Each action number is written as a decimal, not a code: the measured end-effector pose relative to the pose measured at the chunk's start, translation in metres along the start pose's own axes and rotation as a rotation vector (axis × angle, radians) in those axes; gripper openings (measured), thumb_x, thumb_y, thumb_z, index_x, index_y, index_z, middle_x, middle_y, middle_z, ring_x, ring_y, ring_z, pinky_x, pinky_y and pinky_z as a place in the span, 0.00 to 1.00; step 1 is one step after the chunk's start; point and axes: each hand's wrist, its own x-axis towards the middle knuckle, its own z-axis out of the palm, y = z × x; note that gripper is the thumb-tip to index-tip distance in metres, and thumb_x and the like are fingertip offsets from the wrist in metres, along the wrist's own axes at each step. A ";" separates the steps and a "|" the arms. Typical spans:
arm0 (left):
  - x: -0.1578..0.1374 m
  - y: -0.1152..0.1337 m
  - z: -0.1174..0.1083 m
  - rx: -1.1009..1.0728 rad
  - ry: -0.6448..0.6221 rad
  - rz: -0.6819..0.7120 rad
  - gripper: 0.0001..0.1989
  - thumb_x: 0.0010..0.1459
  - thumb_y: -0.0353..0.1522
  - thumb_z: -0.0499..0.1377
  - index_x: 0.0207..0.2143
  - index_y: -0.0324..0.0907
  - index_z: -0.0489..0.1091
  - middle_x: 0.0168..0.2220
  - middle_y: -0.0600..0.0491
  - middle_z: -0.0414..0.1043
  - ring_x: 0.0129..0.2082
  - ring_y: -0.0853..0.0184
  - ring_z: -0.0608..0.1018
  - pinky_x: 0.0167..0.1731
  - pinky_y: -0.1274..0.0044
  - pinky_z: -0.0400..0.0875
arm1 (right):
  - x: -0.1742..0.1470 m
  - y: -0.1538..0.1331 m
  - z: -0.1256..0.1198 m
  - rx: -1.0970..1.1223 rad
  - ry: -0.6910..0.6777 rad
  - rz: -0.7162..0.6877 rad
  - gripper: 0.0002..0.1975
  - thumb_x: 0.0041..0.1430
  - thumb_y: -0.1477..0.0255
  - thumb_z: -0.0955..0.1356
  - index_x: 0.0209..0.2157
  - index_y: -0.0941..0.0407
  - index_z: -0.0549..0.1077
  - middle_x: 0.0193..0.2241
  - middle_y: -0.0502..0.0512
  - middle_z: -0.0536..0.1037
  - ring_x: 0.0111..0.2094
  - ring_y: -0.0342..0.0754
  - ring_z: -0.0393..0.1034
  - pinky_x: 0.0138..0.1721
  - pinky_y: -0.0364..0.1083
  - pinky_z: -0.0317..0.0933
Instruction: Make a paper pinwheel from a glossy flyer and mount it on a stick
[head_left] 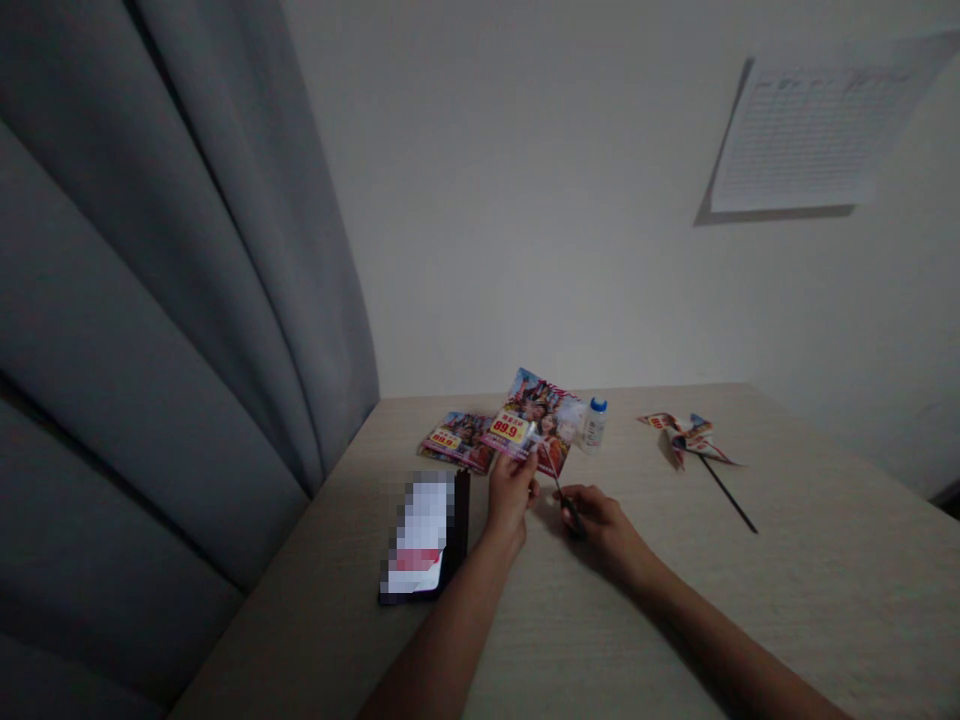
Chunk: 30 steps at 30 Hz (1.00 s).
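My left hand point(511, 492) pinches the lower edge of a colourful printed flyer point(546, 405), which is tilted up above the table. On the flyer a yellow patch reads 89.9. Scissors point(571, 512) are in my right hand point(604, 525), its fingers closed round the dark handles. Their blades point up and left against the flyer's lower part; how far they reach into the paper I cannot tell. A stack of similar flyers point(459, 440) lies just left of the held one. Behind it to the right stands a small clear bottle with a blue cap point(595, 425).
A lit phone point(420, 535) in a dark case lies left of my forearm. To the right, a paper pinwheel point(690, 438) on a black stick rests on the wooden table point(787, 620). Grey curtain point(187, 300) borders the left side, and a printed sheet point(802, 140) hangs on the wall.
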 end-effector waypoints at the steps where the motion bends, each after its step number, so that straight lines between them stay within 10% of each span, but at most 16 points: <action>1: 0.000 0.000 0.000 0.000 -0.003 0.001 0.26 0.44 0.48 0.72 0.38 0.42 0.69 0.24 0.62 0.69 0.14 0.80 0.63 0.13 0.85 0.50 | 0.000 0.000 0.000 -0.001 0.000 -0.003 0.23 0.55 0.51 0.69 0.43 0.55 0.79 0.30 0.56 0.78 0.31 0.49 0.71 0.36 0.48 0.66; 30: -0.005 0.000 0.000 0.012 -0.032 -0.022 0.24 0.46 0.46 0.72 0.38 0.42 0.70 0.23 0.62 0.68 0.15 0.79 0.65 0.14 0.85 0.50 | 0.002 0.005 0.002 0.110 -0.027 0.016 0.23 0.56 0.53 0.70 0.44 0.57 0.77 0.32 0.55 0.76 0.30 0.47 0.68 0.33 0.46 0.64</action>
